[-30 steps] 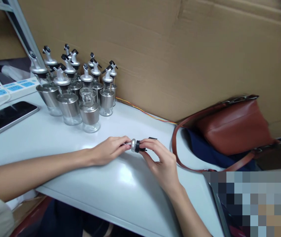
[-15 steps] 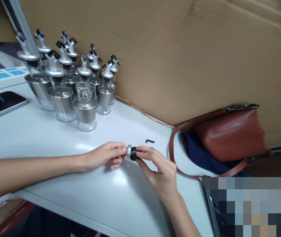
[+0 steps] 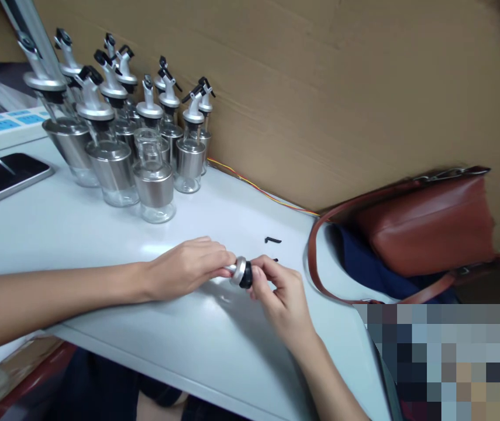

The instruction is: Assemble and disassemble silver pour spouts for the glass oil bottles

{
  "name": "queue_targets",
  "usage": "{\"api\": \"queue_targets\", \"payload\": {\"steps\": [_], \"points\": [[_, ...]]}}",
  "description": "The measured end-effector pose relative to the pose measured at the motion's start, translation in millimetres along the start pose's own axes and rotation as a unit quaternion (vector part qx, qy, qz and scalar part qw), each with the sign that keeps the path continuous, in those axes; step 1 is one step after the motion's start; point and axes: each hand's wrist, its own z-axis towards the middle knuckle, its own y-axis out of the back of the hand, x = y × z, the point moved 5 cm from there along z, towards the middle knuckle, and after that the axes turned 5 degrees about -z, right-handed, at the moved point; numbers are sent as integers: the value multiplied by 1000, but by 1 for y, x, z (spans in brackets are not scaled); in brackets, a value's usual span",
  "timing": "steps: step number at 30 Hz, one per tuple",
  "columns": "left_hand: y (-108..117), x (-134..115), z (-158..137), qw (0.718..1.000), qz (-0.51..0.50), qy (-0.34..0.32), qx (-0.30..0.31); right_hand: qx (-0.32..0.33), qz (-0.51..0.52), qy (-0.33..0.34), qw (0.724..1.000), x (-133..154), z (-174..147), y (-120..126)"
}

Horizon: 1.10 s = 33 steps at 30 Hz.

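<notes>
Between my hands, just above the table, is a silver pourer stopper (image 3: 240, 271) with a black rubber base, lying sideways. My left hand (image 3: 195, 266) is closed on its silver spout end. The fingers of my right hand (image 3: 282, 292) pinch the black base from the other side. A small black piece (image 3: 273, 240) rests on the table beyond my right hand. Another dark tip (image 3: 275, 260) shows just behind the right fingers, mostly hidden. Back left of my hands stands a glass bottle (image 3: 155, 187) with a steel band and an uncovered neck.
Several steel-banded bottles (image 3: 111, 169) with silver pourers stand close together at the back left. A phone (image 3: 8, 175) and a power strip (image 3: 8, 126) lie at the far left. A brown bag (image 3: 434, 225) sits at the right, before a cardboard wall (image 3: 320, 105).
My left hand has turned over so its back faces up, still on the spout. My right fingers have curled closer round the black base. The view has shifted slightly.
</notes>
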Motion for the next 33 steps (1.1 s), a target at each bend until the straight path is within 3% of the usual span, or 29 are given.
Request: {"api": "queue_targets", "payload": {"steps": [2,5,8,11,13,17,23,26,28,30,31,33], "points": [[1,1,0,1000,24,-4,5,17,6,-13,1000,-1,-1,-4],[2,8,1,999,9,42,8,17,41,-24,999,-2,-1,-6],[3,13,1,990,-66,121,-1,-6,77,-13,997,-3,0,-3],[-1,19,0,959,-171,227,-14,-35,81,14,996,-3,0,2],[-9,23,-2,904,-300,305,-6,-49,56,48,996,-1,0,6],[-26,25,-5,741,-538,401,21,-82,-2,128,988,6,0,12],[-28,25,-9,656,-626,419,44,-114,-47,194,973,15,-3,13],[-32,22,-12,592,-682,418,101,-126,-65,237,961,20,-6,13],[-35,17,-13,565,-701,409,144,-130,-76,263,953,23,-8,13],[-35,16,-13,586,-688,401,150,-129,-84,265,952,23,-9,15],[-34,17,-12,622,-663,396,129,-126,-84,252,956,22,-9,16],[-25,23,-9,746,-552,368,57,-108,-69,199,972,17,-6,16]]}}
